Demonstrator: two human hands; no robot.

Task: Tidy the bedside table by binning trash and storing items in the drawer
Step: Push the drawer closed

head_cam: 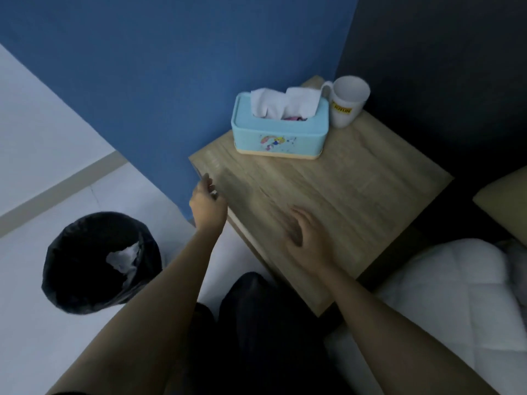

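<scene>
- Left hand [206, 205] is hanging at the counter's [356, 195] left edge, near its left corner, fingers loosely curled; something small may be pinched at the fingertips, too blurred, cannot tell.
- Right hand [309, 238] is lying palm down over the counter near its front edge, fingers spread and open, holding nothing.
- Tissue box [279, 132], light blue with a cartoon print, is sitting toward the counter's back-left edge, white tissue sticking up out of its slot.
- White mug [348, 102] with a yellow label is standing upright at the back corner, just beside the tissue box, handle pointing toward the box.
- Bin [99, 262] with a black liner is standing on the floor [57, 337] left of the counter, crumpled white paper [124, 259] lying inside.
- White quilted bed [456, 303] is sitting just right of the counter.
- Drawer front is not showing from this angle.
</scene>
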